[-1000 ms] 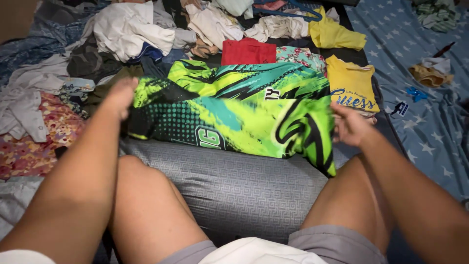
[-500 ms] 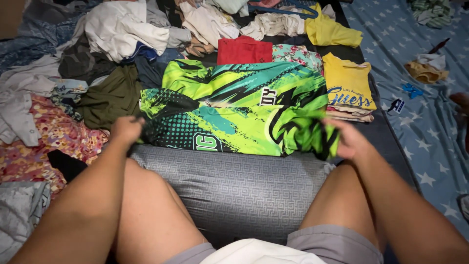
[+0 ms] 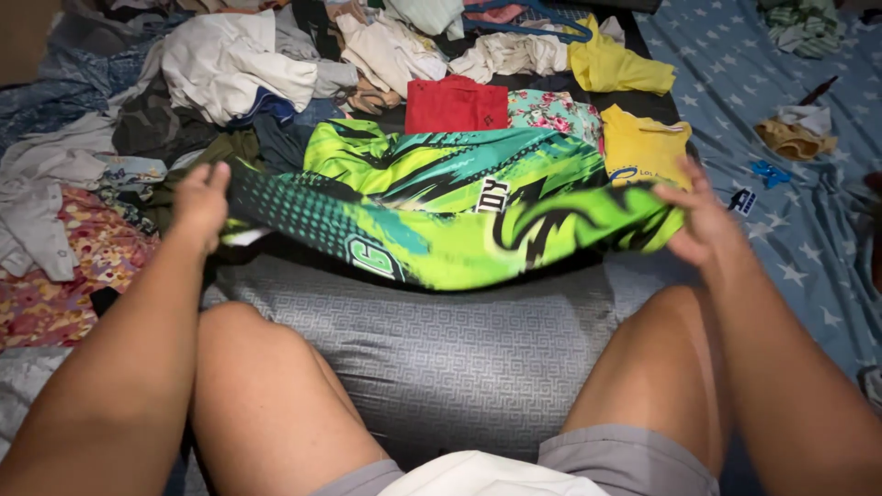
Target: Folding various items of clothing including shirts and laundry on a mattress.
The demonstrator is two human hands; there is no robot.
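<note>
Green patterned jersey (image 3: 441, 207) is held stretched above a grey patterned cushion (image 3: 432, 340) | near-left edge is gripped by the left hand (image 3: 200, 200) | near-right edge is clasped by the right hand (image 3: 703, 225) | folded yellow shirt (image 3: 643, 147) and red garment (image 3: 455, 104) lie just beyond | blue star-print sheet (image 3: 790, 230) is seen at right

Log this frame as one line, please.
left hand: grips jersey's left edge | right hand: grips its right edge | green jersey: lifted over grey pillow | yellow shirt: folded, behind
</note>
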